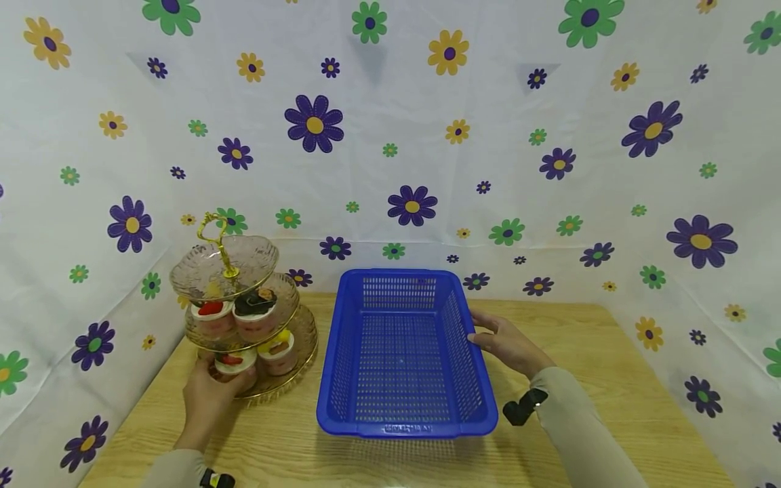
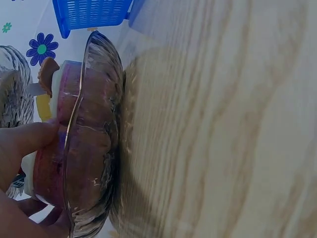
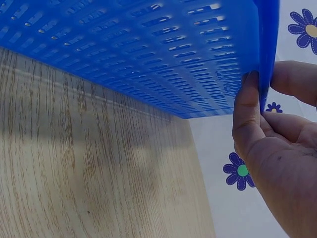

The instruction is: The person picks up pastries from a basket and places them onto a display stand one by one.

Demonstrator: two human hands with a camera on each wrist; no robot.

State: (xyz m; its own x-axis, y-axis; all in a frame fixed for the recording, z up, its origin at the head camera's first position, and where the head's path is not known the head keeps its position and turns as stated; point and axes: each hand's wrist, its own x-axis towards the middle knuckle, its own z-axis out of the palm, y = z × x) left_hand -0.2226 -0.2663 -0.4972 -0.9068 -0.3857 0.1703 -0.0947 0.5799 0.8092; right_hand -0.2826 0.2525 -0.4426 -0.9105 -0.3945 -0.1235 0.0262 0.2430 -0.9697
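Observation:
My left hand (image 1: 210, 396) grips a dessert cup (image 1: 236, 369) with a white top and red topping, on the lowest tier of a three-tier glass stand (image 1: 308, 339). The left wrist view shows the thumb and fingers around the cup's side, inside the gold-rimmed plate (image 2: 94, 139). Beside it on that tier is a cup with yellow topping (image 1: 277, 352). My right hand (image 1: 506, 339) pinches the right rim of a blue plastic basket (image 1: 409, 430), whose inside holds nothing. Up close, the thumb and fingers lie on either side of the rim (image 3: 267, 49).
The middle tier bears a red-topped cup (image 1: 212, 318) and a dark-topped cup (image 1: 255, 317). Above them is a bare top plate (image 1: 195, 271) with a gold handle (image 1: 212, 227). Flower-printed cloth (image 1: 512, 135) encloses the wooden table (image 1: 579, 352) at the back and sides.

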